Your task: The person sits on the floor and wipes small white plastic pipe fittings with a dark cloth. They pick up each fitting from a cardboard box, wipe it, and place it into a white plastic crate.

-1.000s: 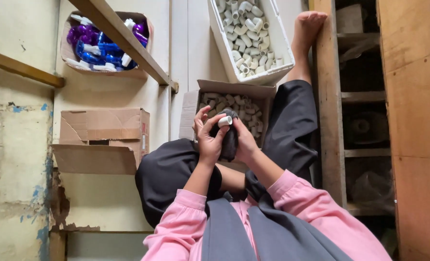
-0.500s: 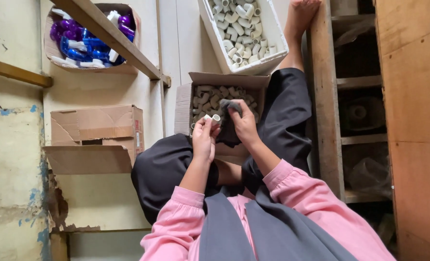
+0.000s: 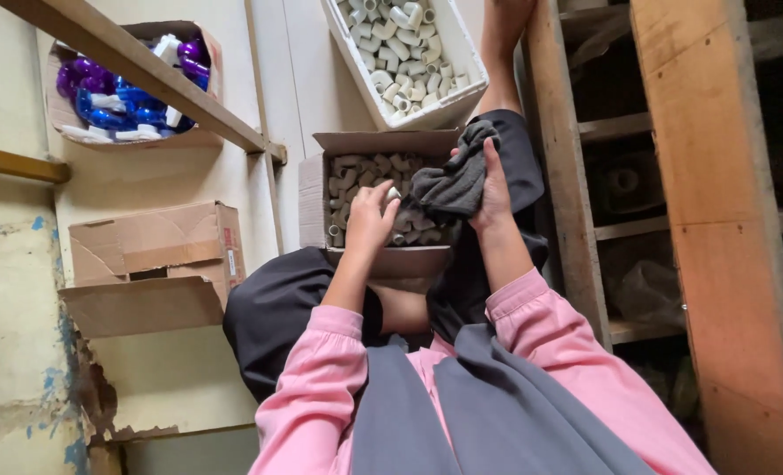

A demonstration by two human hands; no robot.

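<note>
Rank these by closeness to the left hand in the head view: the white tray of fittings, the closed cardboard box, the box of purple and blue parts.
From the left hand:
1. Closed cardboard box, low on the left.
2. White tray of fittings, straight ahead.
3. Box of purple and blue parts, far upper left.

A white bin (image 3: 462, 53) of pale fittings sits beyond the lap. A box (image 3: 66, 110) of purple and blue pieces sits left, and an open carton (image 3: 149, 242) nearer.

Cloth (image 3: 451, 180): grey, soft, matt, at 12 o'clock. Fittings (image 3: 356, 171): dull off-white plastic, smooth. Box (image 3: 382, 141): brown cardboard, matt. Tub (image 3: 426, 110), 12 o'clock: white. Post (image 3: 708, 220), 3 o'clock: rough wood.
</note>
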